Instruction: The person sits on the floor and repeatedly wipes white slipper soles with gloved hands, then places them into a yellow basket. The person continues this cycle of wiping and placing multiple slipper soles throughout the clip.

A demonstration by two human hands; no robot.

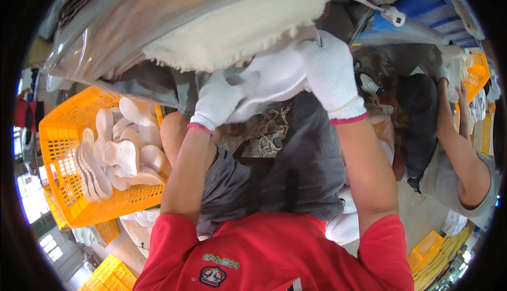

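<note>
Both my hands wear white knitted gloves with red cuffs. Between them is a smooth, white, curved piece (277, 74), shaped like a moulded insole, though its ends are hidden by my hands. My left hand (217, 99) is closed on its near left end. My right hand (331, 71) is wrapped around the far right end, fingers mostly behind it. Just above the piece hangs a cream fleecy pad (237, 29) with a frayed edge, very close to it; whether they touch I cannot tell. Clear plastic sheeting (105, 42) covers the structure around the pad.
At my left stands an orange crate (79, 214) holding several white insoles (124, 153), some perforated. White scraps (272, 137) lie below my hands. On the right a co-worker's arm (457, 143) reaches toward white pieces beside another orange crate (479, 74). A white cable end (393, 16) hangs at the upper right.
</note>
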